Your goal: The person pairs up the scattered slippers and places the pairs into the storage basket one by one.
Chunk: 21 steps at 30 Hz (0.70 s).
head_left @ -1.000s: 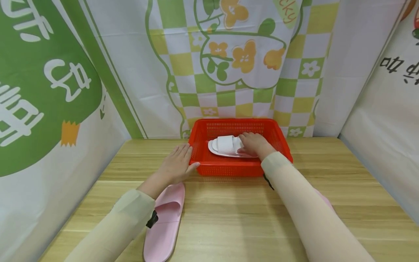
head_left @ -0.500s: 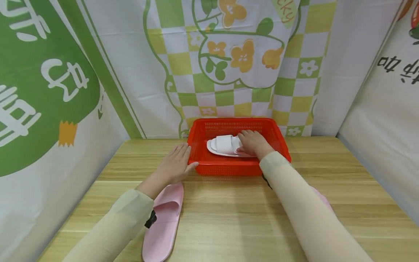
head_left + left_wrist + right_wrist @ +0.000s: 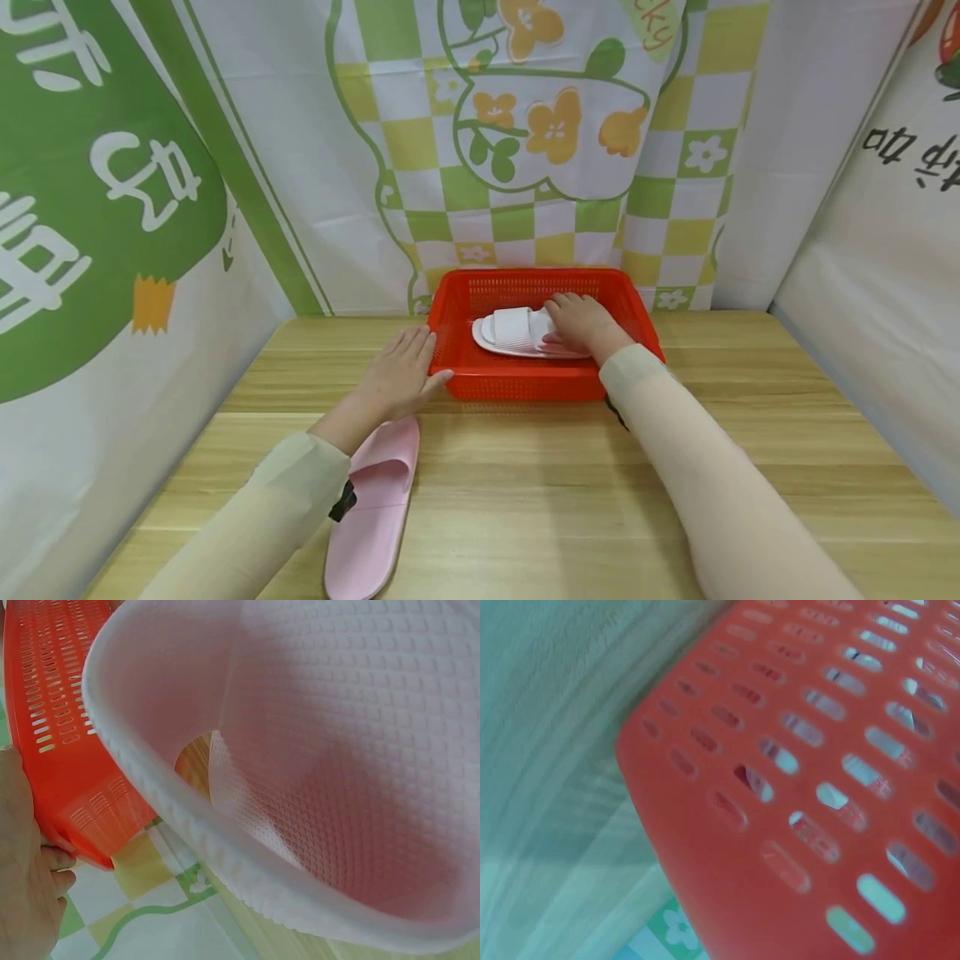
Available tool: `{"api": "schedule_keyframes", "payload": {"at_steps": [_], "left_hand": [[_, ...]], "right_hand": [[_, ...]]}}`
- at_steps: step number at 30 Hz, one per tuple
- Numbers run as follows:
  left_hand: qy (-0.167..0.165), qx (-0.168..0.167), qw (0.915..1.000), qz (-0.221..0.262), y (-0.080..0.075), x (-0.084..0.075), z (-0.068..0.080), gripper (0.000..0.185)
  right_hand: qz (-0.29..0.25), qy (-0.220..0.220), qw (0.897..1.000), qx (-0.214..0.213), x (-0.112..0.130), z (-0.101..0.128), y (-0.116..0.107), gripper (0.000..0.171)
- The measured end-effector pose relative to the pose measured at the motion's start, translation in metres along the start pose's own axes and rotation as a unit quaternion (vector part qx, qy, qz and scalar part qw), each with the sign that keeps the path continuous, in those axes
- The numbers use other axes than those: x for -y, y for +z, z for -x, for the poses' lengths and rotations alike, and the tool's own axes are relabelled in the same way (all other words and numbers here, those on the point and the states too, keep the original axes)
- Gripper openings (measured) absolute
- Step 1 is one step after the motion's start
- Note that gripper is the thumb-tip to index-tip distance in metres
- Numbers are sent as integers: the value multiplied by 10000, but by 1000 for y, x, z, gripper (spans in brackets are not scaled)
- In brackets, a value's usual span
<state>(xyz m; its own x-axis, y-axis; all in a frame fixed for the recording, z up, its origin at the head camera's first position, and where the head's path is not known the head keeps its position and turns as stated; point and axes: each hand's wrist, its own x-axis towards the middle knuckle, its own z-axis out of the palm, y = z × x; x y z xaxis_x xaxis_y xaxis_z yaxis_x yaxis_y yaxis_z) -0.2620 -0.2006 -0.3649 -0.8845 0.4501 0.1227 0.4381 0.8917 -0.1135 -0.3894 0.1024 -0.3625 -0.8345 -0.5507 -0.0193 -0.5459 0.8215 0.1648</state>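
A white slipper (image 3: 513,330) lies in the red basket (image 3: 525,385), its toe end to the left. My right hand (image 3: 583,325) reaches over the front rim and grips the slipper at its right end, thumb in front and fingers behind. Part of the slipper is hidden under that hand. My left hand (image 3: 397,372) rests against the basket's left end, its fingers straight and thumb apart. Below the left wrist is a pink slipper (image 3: 371,525), which fills much of the left wrist view. The right wrist view shows the basket's perforated wall (image 3: 780,787) but not the hand.
The basket stands at the back of the wooden table (image 3: 525,500), close to a printed curtain (image 3: 510,233). Printed cloth walls also rise at the left and the right. The right forearm covers part of the table's right side.
Both hands keep nearly the same places on the basket and the white slipper. The right forearm has shifted a little, and the pink patch that showed beside it is now hidden.
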Motion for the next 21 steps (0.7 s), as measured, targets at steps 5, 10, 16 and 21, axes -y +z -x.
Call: {"api": "schedule_keyframes", "payload": {"at_steps": [5, 10, 16, 21], "left_hand": [[20, -17, 10000, 15, -1, 1, 2, 74], [73, -73, 9999, -55, 2, 3, 3, 74], [121, -141, 9998, -65, 1, 5, 4, 74], [172, -203, 9996, -14, 1, 7, 6, 74]], "right_hand": [[67, -113, 9998, -155, -1, 2, -6, 70], [77, -274, 9993, -261, 0, 9, -13, 72], [266, -511, 9974, -444, 2, 19, -26, 72], [376, -691, 9950, -621, 2, 26, -32, 73]]}}
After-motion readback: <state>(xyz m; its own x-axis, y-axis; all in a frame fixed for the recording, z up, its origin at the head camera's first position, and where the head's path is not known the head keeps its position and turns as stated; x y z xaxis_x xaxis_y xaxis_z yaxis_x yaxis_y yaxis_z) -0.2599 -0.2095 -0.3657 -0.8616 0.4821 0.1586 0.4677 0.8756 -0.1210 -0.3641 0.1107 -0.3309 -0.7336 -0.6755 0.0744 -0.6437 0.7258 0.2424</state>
